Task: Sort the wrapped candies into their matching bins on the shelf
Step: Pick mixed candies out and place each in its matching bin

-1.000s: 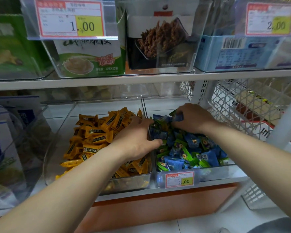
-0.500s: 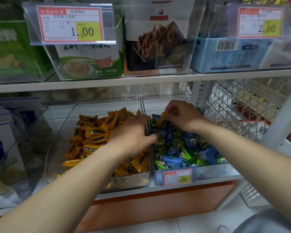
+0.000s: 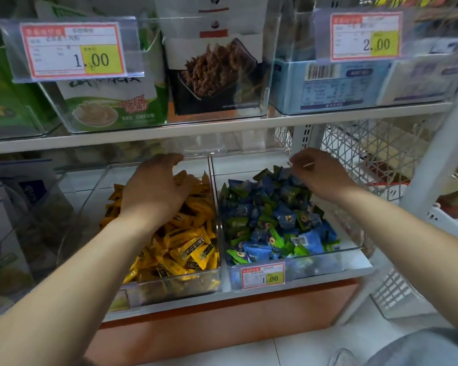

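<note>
The left hand (image 3: 156, 188) has moved away from the divider between the bins, going left and farther back. It now lies palm down on the pile of yellow wrapped candies (image 3: 185, 249) in the left clear plastic bin (image 3: 169, 283), with its fingers spread and relaxed and gripping nothing. The right hand (image 3: 320, 175) has lifted slightly over the far end of the blue and green wrapped candies (image 3: 273, 220) in the right clear plastic bin (image 3: 315, 262). Its curled fingers pinch a thin yellowish sliver (image 3: 308, 164), too small to identify. A red-bordered price tag (image 3: 262, 276) is fixed on that bin's near wall. A white wire basket (image 3: 368, 149) stands to the right.
</note>
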Action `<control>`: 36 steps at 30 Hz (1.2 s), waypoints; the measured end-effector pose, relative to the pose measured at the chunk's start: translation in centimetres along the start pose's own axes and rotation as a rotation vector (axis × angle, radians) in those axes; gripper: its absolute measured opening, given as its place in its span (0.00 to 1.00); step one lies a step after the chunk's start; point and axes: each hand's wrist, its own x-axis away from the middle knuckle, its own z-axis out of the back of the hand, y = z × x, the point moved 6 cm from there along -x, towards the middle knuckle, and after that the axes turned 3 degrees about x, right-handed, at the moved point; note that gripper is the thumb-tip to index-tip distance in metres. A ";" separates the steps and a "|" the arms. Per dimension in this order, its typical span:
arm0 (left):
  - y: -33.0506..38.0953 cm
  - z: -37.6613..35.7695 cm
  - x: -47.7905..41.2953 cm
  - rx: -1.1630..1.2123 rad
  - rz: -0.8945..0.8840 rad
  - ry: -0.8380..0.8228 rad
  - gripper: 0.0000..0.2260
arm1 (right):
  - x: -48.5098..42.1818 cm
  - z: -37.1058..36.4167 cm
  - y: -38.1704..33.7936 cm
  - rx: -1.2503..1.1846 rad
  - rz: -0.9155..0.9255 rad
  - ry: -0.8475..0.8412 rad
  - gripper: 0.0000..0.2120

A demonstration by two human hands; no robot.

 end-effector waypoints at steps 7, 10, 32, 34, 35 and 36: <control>7.7 -4.5 3.9 -0.006 -0.413 -0.206 0.19 | -1.0 -6.0 3.0 0.402 -0.045 -0.359 0.38; 8.9 -7.2 5.0 -0.106 -0.485 -0.326 0.21 | -1.2 -7.6 2.3 0.539 0.003 -0.378 0.34; 16.0 -17.3 -3.8 0.043 -0.386 -0.542 0.19 | 0.4 1.4 7.3 0.025 -0.207 -0.195 0.24; 16.9 -20.0 -4.4 -0.006 -0.410 -0.614 0.25 | 0.3 1.6 7.6 -0.022 -0.200 -0.185 0.23; 17.0 -21.3 -4.4 -0.060 -0.414 -0.681 0.29 | 0.3 1.7 7.7 -0.035 -0.198 -0.180 0.23; 16.9 -22.4 -4.1 -0.125 -0.423 -0.758 0.33 | 0.4 1.7 7.7 -0.040 -0.197 -0.178 0.23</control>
